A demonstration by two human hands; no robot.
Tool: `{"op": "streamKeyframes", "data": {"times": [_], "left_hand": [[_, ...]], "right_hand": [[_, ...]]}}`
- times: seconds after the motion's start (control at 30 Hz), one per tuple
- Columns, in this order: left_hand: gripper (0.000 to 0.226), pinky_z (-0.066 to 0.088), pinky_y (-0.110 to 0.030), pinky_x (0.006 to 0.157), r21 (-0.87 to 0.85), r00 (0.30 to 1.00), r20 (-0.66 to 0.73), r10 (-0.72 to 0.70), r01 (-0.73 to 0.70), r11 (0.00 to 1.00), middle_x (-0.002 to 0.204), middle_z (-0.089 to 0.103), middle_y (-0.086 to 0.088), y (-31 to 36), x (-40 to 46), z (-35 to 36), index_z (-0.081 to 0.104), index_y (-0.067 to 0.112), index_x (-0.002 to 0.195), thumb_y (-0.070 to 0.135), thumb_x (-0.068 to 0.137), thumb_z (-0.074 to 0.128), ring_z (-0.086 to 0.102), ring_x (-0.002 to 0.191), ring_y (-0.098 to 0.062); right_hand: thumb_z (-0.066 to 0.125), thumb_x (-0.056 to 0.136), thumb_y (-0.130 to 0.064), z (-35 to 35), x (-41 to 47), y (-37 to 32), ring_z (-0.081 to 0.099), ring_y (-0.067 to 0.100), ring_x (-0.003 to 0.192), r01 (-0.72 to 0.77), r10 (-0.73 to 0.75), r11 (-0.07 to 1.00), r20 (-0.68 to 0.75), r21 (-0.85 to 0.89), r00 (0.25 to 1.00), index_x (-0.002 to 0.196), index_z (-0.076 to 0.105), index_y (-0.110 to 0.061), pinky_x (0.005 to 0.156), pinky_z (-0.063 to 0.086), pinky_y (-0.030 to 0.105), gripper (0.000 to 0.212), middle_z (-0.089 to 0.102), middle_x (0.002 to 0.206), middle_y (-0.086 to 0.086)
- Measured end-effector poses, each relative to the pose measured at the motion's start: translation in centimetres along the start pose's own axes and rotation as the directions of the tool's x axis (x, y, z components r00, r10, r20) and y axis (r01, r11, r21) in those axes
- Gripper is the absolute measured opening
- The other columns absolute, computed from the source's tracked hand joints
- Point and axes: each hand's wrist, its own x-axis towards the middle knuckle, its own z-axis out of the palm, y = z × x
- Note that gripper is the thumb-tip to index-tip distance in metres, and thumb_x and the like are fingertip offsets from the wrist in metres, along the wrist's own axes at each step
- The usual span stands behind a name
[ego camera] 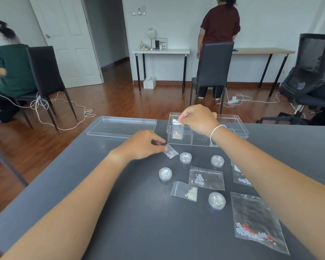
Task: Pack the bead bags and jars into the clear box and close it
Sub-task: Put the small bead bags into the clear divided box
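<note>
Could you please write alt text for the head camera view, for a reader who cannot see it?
Over a dark grey table, the right hand lowers a small clear bag into an open clear plastic box while the left hand pinches another small bead bag. Four round clear jars and four more bead bags lie nearby; the clear lid lies left of the box.

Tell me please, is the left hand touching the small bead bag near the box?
Touching. The head view shows the left hand with its fingertips resting on the small bead bag's top corner on the table.
</note>
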Motion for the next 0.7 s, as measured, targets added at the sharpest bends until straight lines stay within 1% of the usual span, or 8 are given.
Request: {"op": "streamKeyframes", "data": {"times": [0.07, 0.13, 0.23, 0.3, 0.47, 0.53, 0.63, 0.7], "left_hand": [[0.027, 0.034, -0.018, 0.073, 0.01, 0.999, 0.03, 0.018, -0.018, 1.0, 0.085, 0.053, 0.011, -0.1, 0.0, 0.2, 0.068, 0.027, 0.103, 0.038, 0.078, 0.067, 0.049, 0.079, -0.004], [0.027, 0.032, -0.016, 0.07, 0.032, 0.998, 0.045, 0.032, -0.034, 0.999, 0.084, 0.051, 0.012, -0.2, 0.1, 0.3, 0.067, 0.029, 0.105, 0.036, 0.079, 0.065, 0.048, 0.078, -0.002], [0.031, 0.03, -0.012, 0.067, 0.047, 0.998, 0.066, 0.02, -0.023, 0.999, 0.083, 0.047, 0.016, -0.4, 0.2, 0.2, 0.063, 0.03, 0.112, 0.034, 0.081, 0.064, 0.047, 0.076, 0.0], [0.034, 0.03, -0.013, 0.067, 0.044, 0.996, 0.085, 0.008, -0.011, 0.999, 0.083, 0.046, 0.018, -0.4, 0.1, 0.1, 0.061, 0.028, 0.116, 0.033, 0.082, 0.063, 0.046, 0.074, 0.0], [0.033, 0.03, -0.006, 0.061, -0.01, 0.992, 0.126, -0.007, 0.008, 1.0, 0.084, 0.046, 0.02, -0.3, -0.2, -0.2, 0.06, 0.028, 0.116, 0.027, 0.083, 0.063, 0.047, 0.068, 0.004], [0.027, 0.034, -0.003, 0.055, -0.059, 0.992, 0.13, -0.007, 0.015, 0.998, 0.083, 0.049, 0.018, -0.3, -0.2, -0.3, 0.063, 0.029, 0.108, 0.024, 0.081, 0.064, 0.049, 0.061, 0.01], [0.022, 0.035, -0.001, 0.054, -0.126, 0.992, 0.121, -0.017, 0.033, 0.991, 0.083, 0.051, 0.015, -0.2, -0.4, -0.2, 0.062, 0.029, 0.096, 0.02, 0.078, 0.068, 0.049, 0.059, 0.008], [0.02, 0.036, -0.001, 0.055, -0.171, 0.994, 0.106, -0.011, 0.029, 0.985, 0.082, 0.053, 0.013, -0.1, -0.5, -0.2, 0.061, 0.028, 0.09, 0.016, 0.076, 0.07, 0.049, 0.057, 0.01]], "right_hand": [[0.05, 0.079, -0.011, 0.1, 0.1, -0.1, 0.053, 0.026, 0.102, 0.005, -0.005, 0.999, 0.012, -0.054, 1.0, 0.074, 0.072, -0.019, 0.086, 0.024, 0.039, 0.023, 0.073, 0.095, 0.0], [0.049, 0.081, -0.011, 0.3, 0.1, 0.0, 0.052, 0.027, 0.103, 0.018, -0.017, 0.993, 0.007, -0.115, 1.0, 0.083, 0.073, -0.017, 0.082, 0.022, 0.038, 0.025, 0.073, 0.097, 0.005], [0.045, 0.085, -0.011, 0.7, 0.1, 0.3, 0.041, 0.026, 0.113, 0.054, -0.062, 0.978, -0.029, -0.202, 0.998, 0.087, 0.074, -0.024, 0.087, 0.023, 0.039, 0.031, 0.069, 0.106, 0.002], [0.047, 0.089, -0.014, 0.7, -0.3, 0.6, 0.037, 0.023, 0.115, 0.09, -0.108, 0.977, -0.081, -0.194, 0.991, 0.093, 0.072, -0.027, 0.085, 0.021, 0.038, 0.028, 0.068, 0.109, -0.003], [0.052, 0.088, -0.021, -0.2, -3.4, 0.7, 0.041, 0.023, 0.106, 0.235, -0.255, 0.96, -0.126, -0.152, 0.959, 0.086, 0.071, -0.029, 0.077, 0.016, 0.033, 0.02, 0.065, 0.098, -0.007], [0.055, 0.086, -0.023, -0.5, -5.4, 0.6, 0.041, 0.02, 0.101, 0.288, -0.293, 0.954, -0.057, -0.087, 0.954, 0.083, 0.07, -0.03, 0.073, 0.014, 0.028, 0.016, 0.061, 0.084, -0.013], [0.059, 0.083, -0.027, -0.8, -8.2, 0.5, 0.04, 0.013, 0.094, 0.293, -0.288, 0.956, 0.145, -0.011, 0.946, 0.078, 0.07, -0.032, 0.087, 0.026, 0.034, 0.012, 0.055, 0.07, -0.023], [0.063, 0.079, -0.034, -0.9, -9.3, 0.4, 0.038, 0.009, 0.091, 0.279, -0.263, 0.96, 0.274, -0.019, 0.925, 0.079, 0.069, -0.032, 0.087, 0.027, 0.033, 0.006, 0.056, 0.07, -0.022]]}}
